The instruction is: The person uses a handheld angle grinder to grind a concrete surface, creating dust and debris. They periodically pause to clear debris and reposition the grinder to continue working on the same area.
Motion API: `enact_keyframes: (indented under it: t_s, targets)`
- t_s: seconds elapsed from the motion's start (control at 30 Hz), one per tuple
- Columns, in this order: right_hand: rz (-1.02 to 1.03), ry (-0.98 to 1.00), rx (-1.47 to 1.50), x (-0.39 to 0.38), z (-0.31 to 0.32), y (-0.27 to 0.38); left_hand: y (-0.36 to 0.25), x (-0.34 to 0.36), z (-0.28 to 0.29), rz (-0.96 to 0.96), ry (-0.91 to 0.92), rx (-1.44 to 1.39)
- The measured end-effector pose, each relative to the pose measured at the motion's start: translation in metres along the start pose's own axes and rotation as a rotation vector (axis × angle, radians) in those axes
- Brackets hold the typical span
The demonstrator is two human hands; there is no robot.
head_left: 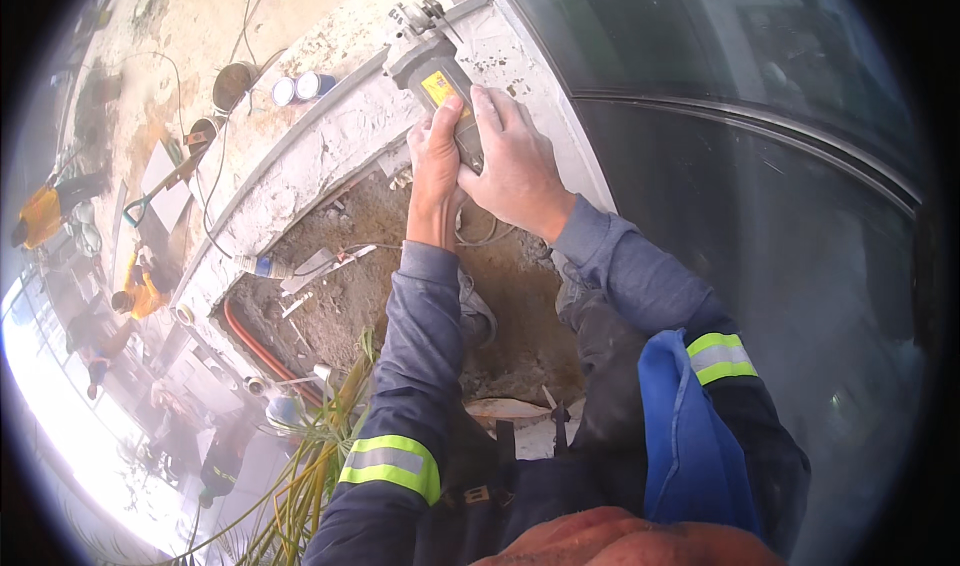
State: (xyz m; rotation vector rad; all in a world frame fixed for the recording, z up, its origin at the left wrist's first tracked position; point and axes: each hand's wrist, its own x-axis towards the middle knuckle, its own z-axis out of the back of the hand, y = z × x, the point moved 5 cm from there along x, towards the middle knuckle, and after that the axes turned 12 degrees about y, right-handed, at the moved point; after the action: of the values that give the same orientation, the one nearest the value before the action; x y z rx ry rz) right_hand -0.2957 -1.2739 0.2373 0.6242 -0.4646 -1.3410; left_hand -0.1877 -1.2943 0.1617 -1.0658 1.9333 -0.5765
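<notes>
Head view showed the left hand (436, 161) wrapped around the rear body of a grey angle grinder (436, 78), and the right hand (515, 161) closed over it just beside; the grinder's head lay against a white concrete ledge (330, 136) above a dirt-filled planter bed (400, 296).

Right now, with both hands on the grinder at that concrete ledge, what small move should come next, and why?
Probably ease the angle grinder forward along the white concrete ledge. Both the left hand and the right hand already grip its body, and its head sits at the ledge's edge.
</notes>
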Motion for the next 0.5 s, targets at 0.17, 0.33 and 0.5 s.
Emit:
enact_keyframes:
  t_s: [0.17,0.33,0.5]
  targets:
    - [-0.161,0.034,0.825,0.0,-0.014,-0.049,0.016,0.051,0.002,-0.047,0.239,-0.108]
    - [-0.129,0.561,1.336,0.004,-0.044,-0.092,0.015,0.09,-0.012,-0.056,0.54,-0.158]
    - [-0.204,0.194,0.569,0.026,-0.033,-0.13,0.02,0.109,-0.036,-0.07,0.378,0.08]
